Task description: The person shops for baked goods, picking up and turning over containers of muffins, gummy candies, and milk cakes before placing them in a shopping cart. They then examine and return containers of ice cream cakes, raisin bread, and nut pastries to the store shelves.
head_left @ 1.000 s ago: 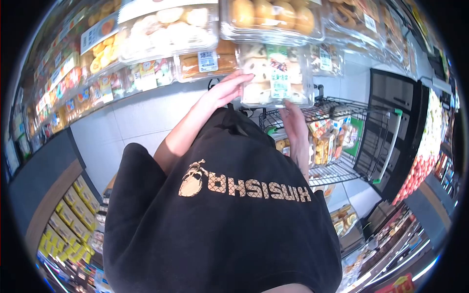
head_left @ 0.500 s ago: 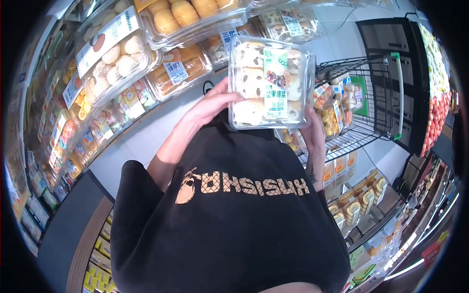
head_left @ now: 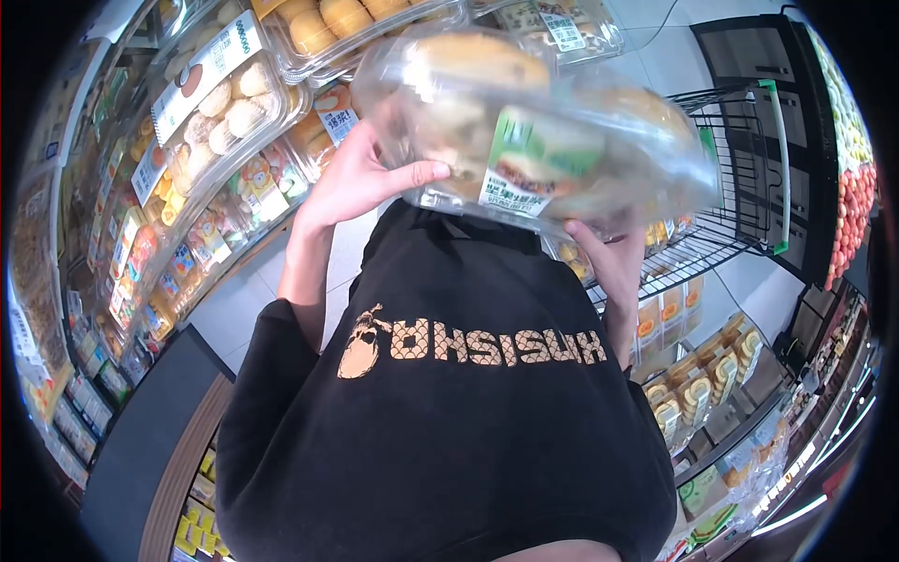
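Both hands hold up a clear plastic box of bread buns [head_left: 449, 122], tilted and partly blurred, raised close to the camera. A green and white label [head_left: 538, 164] shows on its near side. My left hand [head_left: 370, 173] is closed on the box's left end, its thumb lying along the near edge. At the lower right, my right hand [head_left: 613, 253] grips the box with its thumb against the near edge. The other fingers of both hands are mostly hidden behind the box.
Shelves at the left carry several clear boxes of pastries [head_left: 225, 112] and round buns [head_left: 323, 28]. A black wire shopping cart [head_left: 730, 215] with a green-edged handle stands right, behind the box. Packaged rolls [head_left: 702, 384] sit on a lower-right display, and fruit [head_left: 852, 215] is stacked far right.
The box has tipped from its label-up view, showing its side and domed buns, and looks larger. My left hand has shifted left and its thumb now shows along the edge.
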### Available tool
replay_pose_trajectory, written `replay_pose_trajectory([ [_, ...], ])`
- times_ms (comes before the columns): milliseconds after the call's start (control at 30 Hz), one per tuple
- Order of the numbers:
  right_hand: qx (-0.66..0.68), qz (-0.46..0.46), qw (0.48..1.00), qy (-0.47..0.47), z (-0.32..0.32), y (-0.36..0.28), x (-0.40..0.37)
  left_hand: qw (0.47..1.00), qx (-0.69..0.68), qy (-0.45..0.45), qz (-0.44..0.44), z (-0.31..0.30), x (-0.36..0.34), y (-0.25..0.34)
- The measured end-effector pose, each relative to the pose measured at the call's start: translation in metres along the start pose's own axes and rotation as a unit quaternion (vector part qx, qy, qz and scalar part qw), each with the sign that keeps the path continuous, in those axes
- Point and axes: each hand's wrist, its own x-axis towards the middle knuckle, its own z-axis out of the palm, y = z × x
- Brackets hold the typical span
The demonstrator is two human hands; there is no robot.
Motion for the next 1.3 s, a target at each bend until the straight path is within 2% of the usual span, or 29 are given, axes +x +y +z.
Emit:
replay_pose_trajectory([
  [67, -0.026, -0.169, 0.984, 0.051, -0.002, 0.007, 0.005, 0.995, 0.055, 0.029, 0.083, -0.004, -0.005, -0.002],
  [100, -0.040, -0.251, 0.964, 0.075, -0.003, 0.011, 0.008, 0.975, -0.096, -0.006, 0.202, 0.000, 0.001, -0.004],
  [133, -0.142, -0.381, 0.906, 0.119, 0.000, 0.012, 0.015, 0.977, -0.050, 0.007, 0.207, 0.002, -0.001, 0.011],
  [200, -0.038, -0.396, 0.909, 0.125, 0.008, 0.005, 0.014, 0.964, 0.008, 0.049, 0.262, 0.007, -0.009, 0.030],
  [233, -0.038, -0.396, 0.909, 0.126, 0.010, 0.002, 0.012, 0.964, 0.008, 0.049, 0.262, 0.009, -0.011, 0.030],
  [300, -0.131, -0.450, 0.862, 0.191, 0.013, -0.006, 0.008, 0.940, 0.120, 0.130, 0.292, 0.011, -0.012, 0.028],
  [333, -0.131, -0.450, 0.863, 0.190, 0.016, -0.010, 0.006, 0.940, 0.120, 0.130, 0.291, 0.011, -0.012, 0.029],
  [400, -0.192, -0.480, 0.819, 0.249, 0.020, -0.017, 0.002, 0.907, 0.180, 0.156, 0.347, 0.010, -0.013, 0.033],
  [600, -0.168, -0.471, 0.835, 0.229, 0.019, -0.010, 0.005, 0.929, 0.107, 0.160, 0.317, 0.017, -0.013, 0.025],
  [700, -0.148, -0.447, 0.856, 0.212, 0.015, 0.001, 0.005, 0.930, 0.139, 0.155, 0.302, 0.016, -0.013, 0.021],
  [733, -0.142, -0.443, 0.854, 0.234, 0.018, 0.005, 0.004, 0.943, 0.135, 0.145, 0.266, 0.013, -0.013, 0.018],
  [767, -0.075, -0.396, 0.894, 0.193, 0.018, 0.007, 0.004, 0.955, 0.130, 0.132, 0.233, 0.011, -0.010, 0.020],
  [800, -0.009, -0.348, 0.925, 0.155, 0.015, 0.010, 0.002, 0.956, 0.133, 0.103, 0.242, 0.010, -0.007, 0.027],
  [833, 0.031, -0.276, 0.950, 0.144, 0.010, 0.018, -0.001, 0.967, 0.127, 0.066, 0.212, 0.011, -0.005, 0.035],
  [867, 0.104, -0.203, 0.963, 0.143, 0.012, 0.020, -0.006, 0.976, 0.119, 0.028, 0.182, 0.013, 0.000, 0.040],
  [900, 0.109, -0.153, 0.971, 0.150, 0.007, 0.025, -0.007, 0.975, 0.113, -0.005, 0.192, 0.011, 0.007, 0.031],
  [933, 0.052, -0.186, 0.970, 0.148, 0.001, 0.025, -0.014, 0.978, 0.182, -0.038, 0.088, 0.008, 0.014, 0.011],
  [967, 0.081, -0.133, 0.971, 0.180, -0.001, 0.035, -0.018, 0.964, 0.256, -0.068, -0.013, 0.014, 0.024, 0.001],
  [1000, 0.114, -0.082, 0.968, 0.208, -0.003, 0.052, -0.023, 0.943, 0.315, -0.105, -0.005, 0.034, 0.036, 0.025],
  [1033, 0.115, -0.083, 0.962, 0.233, -0.010, 0.067, -0.030, 0.952, 0.264, -0.142, -0.056, 0.046, 0.053, 0.017],
  [1067, 0.124, -0.014, 0.951, 0.283, -0.017, 0.083, -0.037, 0.954, 0.215, -0.176, -0.111, 0.058, 0.071, 0.004],
  [1100, 0.137, 0.054, 0.933, 0.328, -0.024, 0.094, -0.043, 0.959, 0.165, -0.192, -0.129, 0.080, 0.084, 0.000],
  [1133, 0.144, 0.051, 0.925, 0.347, -0.034, 0.102, -0.051, 0.960, 0.117, -0.207, -0.150, 0.106, 0.094, -0.002],
  [1167, 0.212, 0.095, 0.908, 0.349, -0.044, 0.109, -0.062, 0.950, 0.131, -0.223, -0.177, 0.130, 0.103, -0.003],
  [1200, 0.279, 0.134, 0.886, 0.344, -0.053, 0.118, -0.072, 0.956, 0.061, -0.214, -0.192, 0.156, 0.108, -0.010],
  [1233, 0.295, 0.133, 0.842, 0.432, -0.060, 0.149, -0.081, 0.947, 0.048, -0.237, -0.210, 0.197, 0.126, -0.025],
  [1300, 0.319, 0.132, 0.824, 0.450, -0.080, 0.171, -0.090, 0.928, 0.040, -0.291, -0.229, 0.233, 0.153, -0.060],
])
